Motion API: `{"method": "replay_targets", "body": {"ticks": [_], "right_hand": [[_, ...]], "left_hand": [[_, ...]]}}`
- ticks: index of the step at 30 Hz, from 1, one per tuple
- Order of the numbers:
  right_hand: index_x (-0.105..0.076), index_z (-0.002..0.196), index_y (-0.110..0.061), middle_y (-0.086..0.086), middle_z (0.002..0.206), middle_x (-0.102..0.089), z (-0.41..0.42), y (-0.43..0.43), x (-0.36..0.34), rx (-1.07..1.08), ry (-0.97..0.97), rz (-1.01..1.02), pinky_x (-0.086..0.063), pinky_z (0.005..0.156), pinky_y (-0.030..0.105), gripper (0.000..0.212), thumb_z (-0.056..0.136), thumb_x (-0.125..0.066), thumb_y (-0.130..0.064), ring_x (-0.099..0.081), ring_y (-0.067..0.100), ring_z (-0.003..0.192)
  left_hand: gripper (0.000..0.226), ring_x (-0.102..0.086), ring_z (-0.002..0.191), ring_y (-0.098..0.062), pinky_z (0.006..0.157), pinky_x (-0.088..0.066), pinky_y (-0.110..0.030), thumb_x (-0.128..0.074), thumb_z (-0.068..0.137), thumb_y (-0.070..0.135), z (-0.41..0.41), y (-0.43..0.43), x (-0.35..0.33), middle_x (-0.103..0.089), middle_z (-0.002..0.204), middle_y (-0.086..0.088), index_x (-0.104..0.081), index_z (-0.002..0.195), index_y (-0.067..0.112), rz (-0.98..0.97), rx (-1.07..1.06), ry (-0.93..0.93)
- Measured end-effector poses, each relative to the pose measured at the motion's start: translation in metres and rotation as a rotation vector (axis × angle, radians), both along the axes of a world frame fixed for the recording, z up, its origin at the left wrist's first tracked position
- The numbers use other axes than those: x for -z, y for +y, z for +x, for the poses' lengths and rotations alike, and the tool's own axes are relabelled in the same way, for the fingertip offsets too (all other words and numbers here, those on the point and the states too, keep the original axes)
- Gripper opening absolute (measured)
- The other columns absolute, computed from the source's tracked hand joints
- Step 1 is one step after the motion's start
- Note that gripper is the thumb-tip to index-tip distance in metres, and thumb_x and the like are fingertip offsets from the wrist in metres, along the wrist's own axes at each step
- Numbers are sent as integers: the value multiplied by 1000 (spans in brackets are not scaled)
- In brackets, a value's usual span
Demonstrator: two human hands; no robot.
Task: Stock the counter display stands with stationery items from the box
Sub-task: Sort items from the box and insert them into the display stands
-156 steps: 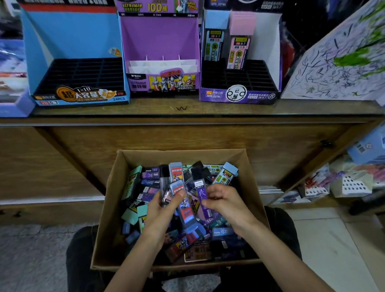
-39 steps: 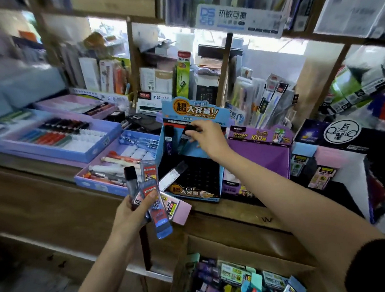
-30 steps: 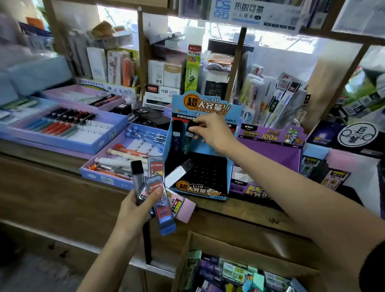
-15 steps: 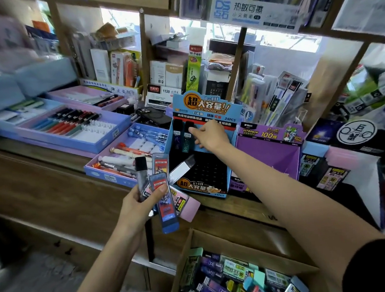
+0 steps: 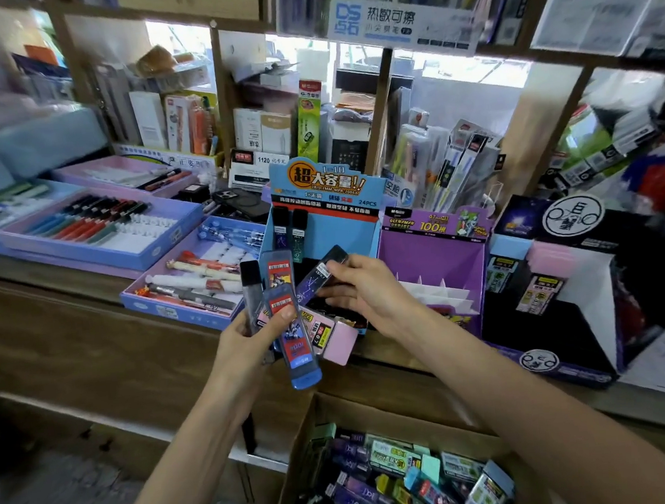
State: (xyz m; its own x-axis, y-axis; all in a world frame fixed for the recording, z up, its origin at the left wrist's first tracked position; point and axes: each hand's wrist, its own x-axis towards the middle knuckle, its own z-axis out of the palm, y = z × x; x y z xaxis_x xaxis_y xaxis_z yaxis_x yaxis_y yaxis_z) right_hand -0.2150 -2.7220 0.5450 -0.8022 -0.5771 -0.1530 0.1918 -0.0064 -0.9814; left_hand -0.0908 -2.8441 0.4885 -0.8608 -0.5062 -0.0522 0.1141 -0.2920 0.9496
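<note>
While the left hand [image 5: 243, 348] grips a fan of lead-refill cases [image 5: 296, 345] by their lower ends, thumb pressed on the front one, the right hand [image 5: 369, 292] pinches the top of a dark case [image 5: 322, 274] at the fan's right edge. Hands and fan hide the slotted base of the blue display stand [image 5: 333, 236], set on the counter [image 5: 49, 283] between a pen tray [image 5: 170, 312] and a purple display stand [image 5: 434, 260]. Half a second earlier the right hand reached into the blue stand's back row; it has since drawn back to the fan, and two upright cases [image 5: 291, 233] remain standing there. Cases are slim, flat, translucent, capped blue, black or pink; more fill the cardboard box [image 5: 393, 416] below
</note>
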Motion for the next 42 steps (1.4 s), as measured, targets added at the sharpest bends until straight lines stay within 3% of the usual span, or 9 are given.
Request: {"method": "replay_targets", "body": {"ticks": [10, 12, 16, 20, 23, 28, 32, 38, 42], "right_hand": [[-57, 91, -11, 4, 84, -67, -17, 9, -30, 10, 156, -9, -52, 58, 22, 6, 95, -53, -10, -66, 13, 62], [-57, 94, -11, 3, 85, -65, -26, 7, -42, 59, 196, -16, -52, 57, 22, 5, 95, -52, -10, -66, 12, 61], [-56, 106, -9, 5, 90, -63, -44, -3, -53, 145, 451, 140, -51, 60, 24, 13, 95, -53, -14, -64, 14, 66], [-61, 109, -4, 15, 97, -67, -52, -23, -48, 187, 715, 293, -51, 75, 39, 19, 92, -57, -12, -65, 27, 84], [-63, 106, 1, 13, 89, -65, -54, -36, -38, 155, 817, 383, -47, 72, 34, 20, 91, -58, -11, -57, 25, 79], [-60, 103, 4, 10, 87, -54, -58, -45, -30, 106, 848, 422, -47, 83, 42, 18, 92, -58, -9, -50, 20, 81], [-57, 111, 9, 25, 106, -61, -62, -45, -31, 59, 817, 456, -48, 88, 48, 25, 92, -57, -8, -58, 35, 100], [-60, 114, 4, 25, 106, -66, -71, -49, -20, 103, 655, 469, -53, 58, 23, 25, 91, -59, -7, -65, 28, 82], [-61, 103, 15, 30, 105, -65, -74, -54, -22, 149, 663, 575, -56, 75, 48, 28, 89, -62, -10, -68, 35, 82]], "left_hand": [[44, -71, 78, -16, 63, -54, -26, -74, 60, 32, -3, 2, -4, -74, 85, -1, -65, 101, 18, -6, 75, 16], [40, -70, 81, -19, 70, -55, -32, -73, 61, 30, -2, 0, -3, -74, 85, -1, -65, 99, 19, -1, 56, 2], [33, -65, 92, -28, 87, -49, -44, -71, 65, 25, 4, -6, -2, -72, 90, -6, -67, 97, 17, -11, 13, -14], [18, -67, 80, -19, 70, -50, -31, -67, 75, 17, 7, -13, 3, -74, 78, 4, -66, 93, 18, -26, -28, -38], [18, -69, 74, -13, 65, -49, -27, -67, 76, 16, 11, -18, 6, -74, 77, 5, -66, 94, 20, -22, -35, -42], [26, -70, 70, -9, 54, -51, -18, -70, 68, 23, 14, -22, 10, -74, 78, 5, -67, 94, 20, 0, -33, -28], [30, -70, 71, -10, 58, -51, -20, -70, 65, 26, 13, -23, 12, -74, 80, 4, -67, 95, 20, 7, -17, -25], [30, -71, 75, -12, 61, -52, -22, -69, 66, 26, 13, -20, 13, -75, 82, 4, -66, 96, 22, 14, -8, -20], [30, -67, 86, -20, 74, -50, -33, -69, 67, 24, 12, -16, 13, -74, 85, 1, -66, 96, 20, 48, -25, -19]]}}
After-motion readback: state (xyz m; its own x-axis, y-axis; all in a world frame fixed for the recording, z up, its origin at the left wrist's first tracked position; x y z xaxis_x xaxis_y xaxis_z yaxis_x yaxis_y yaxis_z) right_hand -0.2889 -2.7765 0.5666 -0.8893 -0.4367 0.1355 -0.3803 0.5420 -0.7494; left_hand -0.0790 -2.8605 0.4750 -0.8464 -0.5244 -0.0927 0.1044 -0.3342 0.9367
